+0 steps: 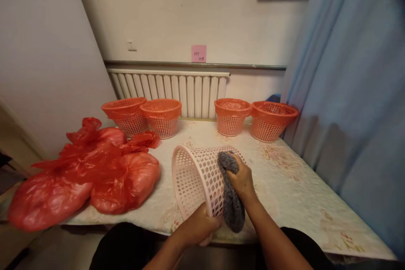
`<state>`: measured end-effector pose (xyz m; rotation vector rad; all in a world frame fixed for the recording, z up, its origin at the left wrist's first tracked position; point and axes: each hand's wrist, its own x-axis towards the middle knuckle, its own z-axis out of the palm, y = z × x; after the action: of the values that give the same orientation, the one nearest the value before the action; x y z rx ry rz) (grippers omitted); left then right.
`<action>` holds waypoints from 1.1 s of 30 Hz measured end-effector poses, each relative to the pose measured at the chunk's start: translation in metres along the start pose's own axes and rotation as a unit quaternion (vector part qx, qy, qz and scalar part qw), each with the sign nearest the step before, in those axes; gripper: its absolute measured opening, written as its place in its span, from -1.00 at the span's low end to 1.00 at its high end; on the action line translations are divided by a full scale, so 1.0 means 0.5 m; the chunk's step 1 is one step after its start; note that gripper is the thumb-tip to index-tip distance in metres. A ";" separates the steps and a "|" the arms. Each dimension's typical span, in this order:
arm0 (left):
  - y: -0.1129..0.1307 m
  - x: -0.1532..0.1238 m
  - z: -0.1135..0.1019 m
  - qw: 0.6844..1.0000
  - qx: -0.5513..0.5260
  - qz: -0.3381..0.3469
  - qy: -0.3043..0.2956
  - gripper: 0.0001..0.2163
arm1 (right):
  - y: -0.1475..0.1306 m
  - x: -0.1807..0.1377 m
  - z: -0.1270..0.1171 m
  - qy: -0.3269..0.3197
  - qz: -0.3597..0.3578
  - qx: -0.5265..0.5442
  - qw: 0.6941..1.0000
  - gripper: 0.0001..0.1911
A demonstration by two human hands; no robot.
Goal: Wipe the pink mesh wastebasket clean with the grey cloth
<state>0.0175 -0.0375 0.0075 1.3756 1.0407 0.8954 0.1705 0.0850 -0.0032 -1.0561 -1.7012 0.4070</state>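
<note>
A pale pink plastic wastebasket point(212, 164) with a perforated wall lies tilted on its side at the table's near edge, its mouth facing left. My left hand point(200, 224) is closed around the lower part of its rim. In my right hand point(243, 177) is a dark grey cloth point(233, 202), bunched up and pressed against the basket's outer wall; its lower end hangs down. The fingertips of the right hand are partly hidden behind the cloth.
A flowered cloth covers the table point(284, 202). Red tied plastic bags point(95, 173) are heaped at left. Behind stand several baskets with red liners, such as a left one point(163, 120) and a right one point(268, 122). A blue curtain point(354, 93) hangs at right; a radiator point(190, 93) backs the table.
</note>
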 end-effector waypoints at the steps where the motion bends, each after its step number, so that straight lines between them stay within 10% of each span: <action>1: -0.004 -0.001 -0.001 1.000 0.005 0.006 -0.014 -0.49 | 0.020 0.008 -0.005 0.024 0.025 -0.010 0.999 -0.47; 9: -0.050 0.002 -0.015 0.997 0.015 0.057 -0.045 -0.40 | 0.077 0.016 -0.013 0.147 0.123 -0.067 0.979 -0.51; 21: -0.048 0.002 -0.007 0.998 0.036 0.039 -0.026 -0.35 | -0.109 -0.072 0.022 -0.038 -0.152 0.046 0.987 -0.33; 33: -0.024 0.013 -0.011 0.997 -0.066 0.029 0.001 -0.52 | -0.104 -0.069 0.026 -0.026 -0.169 0.044 0.984 -0.33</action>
<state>0.0131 -0.0299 -0.0042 1.2996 0.9293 0.9909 0.1377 0.0312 0.0078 -0.6808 -1.8506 0.2878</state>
